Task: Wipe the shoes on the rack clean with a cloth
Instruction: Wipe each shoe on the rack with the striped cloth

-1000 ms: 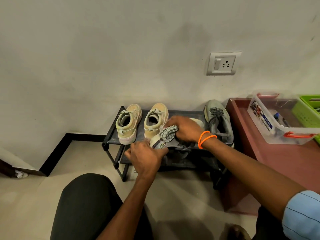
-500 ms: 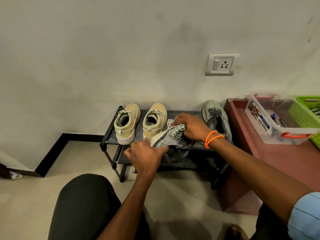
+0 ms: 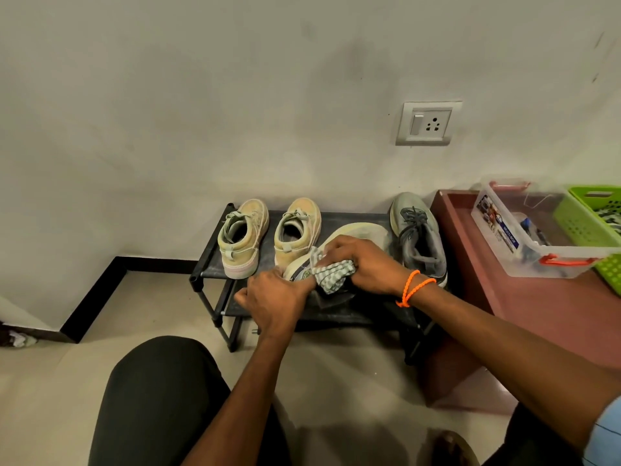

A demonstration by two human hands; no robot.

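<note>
Four shoes show on the black rack (image 3: 215, 264) against the wall, and you are partway through them as far as can be judged. Your left hand (image 3: 272, 297) grips the heel end of a grey shoe (image 3: 356, 232) turned sole up at the front of the top shelf, steadying it. Your right hand (image 3: 363, 264) is closed around a bunched checked cloth (image 3: 331, 275) and presses it onto that shoe near the heel. So the wiping of this one is under way, and most of its pale sole is bare toward the toe. Its mate, the other grey shoe (image 3: 416, 237), stands upright just to the right, near the reddish desk (image 3: 551, 307). Two beige sneakers (image 3: 242, 240) stand side by side at the left end of the shelf, toes to the wall; whether you have wiped them already cannot be told, for no clear marks show either way. What is left, at least, is finishing the shoe in hand, setting it back upright, and checking the upright grey one.
</note>
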